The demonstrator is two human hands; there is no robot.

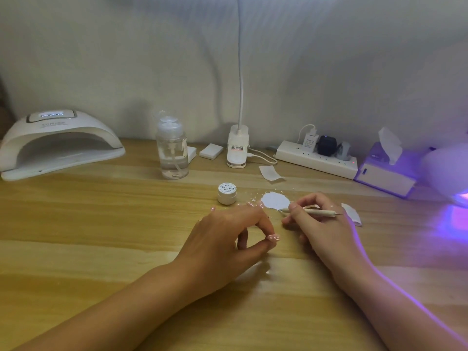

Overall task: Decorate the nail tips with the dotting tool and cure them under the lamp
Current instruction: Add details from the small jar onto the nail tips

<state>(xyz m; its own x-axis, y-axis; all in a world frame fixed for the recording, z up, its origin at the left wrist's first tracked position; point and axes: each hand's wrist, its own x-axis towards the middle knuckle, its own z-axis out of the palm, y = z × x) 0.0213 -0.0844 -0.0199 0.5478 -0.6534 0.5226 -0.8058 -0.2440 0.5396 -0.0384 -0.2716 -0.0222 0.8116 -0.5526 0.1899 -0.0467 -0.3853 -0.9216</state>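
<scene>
Nearest the viewer, both forearms run up across the bench (76, 224) and converge in front of the gel pot (226, 193). The left hand (228, 239) lies nearer than the pot and a little to its right, palm down. Its thumb and forefinger are curled together and pinch a pink nail tip (273, 238) that already carries a few white dots, while its other fingers reach loosely toward the pot. The right hand (321, 224), further right of the pot, has its fingers clamped pen-fashion on the dotting tool (314, 212). The tool's working end points left at a white paper patch (274, 200) just right of the pot, with white flecks scattered round it. Tool and nail tip are near each other but apart.

By the look of it, the dotting on this tip is well under way and the tool is being reloaded. Curing has not begun, and I cannot tell how many tips remain.

Behind the pot and to its left stands a clear pump bottle (172, 148), with a large white nail lamp (60, 143) far to the left. Directly behind the pot is a clip lamp base (236, 148). Behind and to the right are a power strip (316, 158) and a tissue box (385, 171), and at the far right a second lamp (453, 173) glows violet, seemingly ready
</scene>
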